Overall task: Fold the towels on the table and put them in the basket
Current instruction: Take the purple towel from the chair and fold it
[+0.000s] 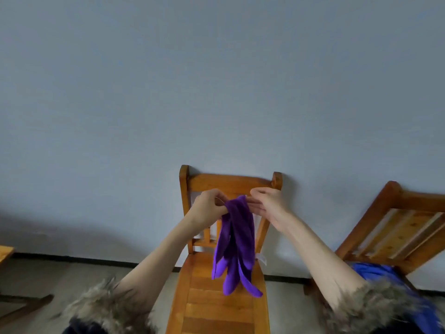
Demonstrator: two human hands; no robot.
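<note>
Head view. A purple soft-pile cloth towel [234, 239] hangs in mid-air at lower centre of the frame, bunched at its top edge and falling in several loose lobes in front of an orange slatted wooden chair [221, 307]. The left hand [208, 208] has its fingers curled round the gathered top of the towel on the left side. The right hand [266, 203] meets the same top edge from the right; its thumb and fingertips appear to pinch the fabric, though the contact itself is partly hidden by the cloth. A small white label [262, 259] shows at the right margin of the towel. A second wooden chair [395, 227] stands at lower right with blue fabric [375, 271] on its seat; a corner of a wooden table [6, 251] shows at the left edge. The basket is not in view.

The step in hand appears to be opening the towel before folding. To do it well, each hand should find a separate corner of one edge and draw them apart until the cloth hangs flat; folding while the lobes are tangled would likely give an uneven bundle.
</note>
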